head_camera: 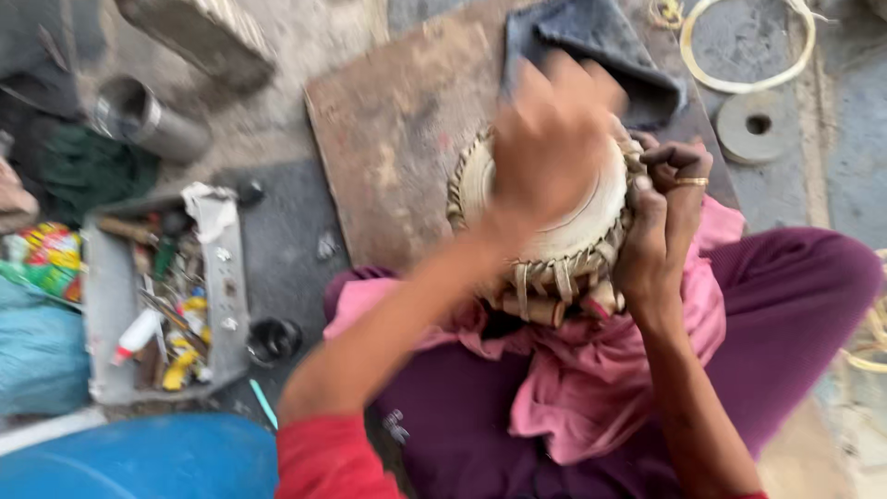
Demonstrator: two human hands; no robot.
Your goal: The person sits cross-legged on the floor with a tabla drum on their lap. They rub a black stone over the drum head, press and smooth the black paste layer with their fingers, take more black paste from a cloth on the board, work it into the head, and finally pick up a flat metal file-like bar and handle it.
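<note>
A small drum with a pale skin head and laced leather straps rests on my lap over a pink cloth. My left hand is blurred above the drumhead, fingers spread, and holds nothing that I can see. My right hand, with a gold ring on one finger, grips the drum's right rim and straps. Wooden pegs show under the straps at the near side.
A grey tray of tools and bottles sits on the floor at left. A metal cup lies behind it. A wooden board, a dark cloth, a pale ring and a metal disc lie beyond the drum.
</note>
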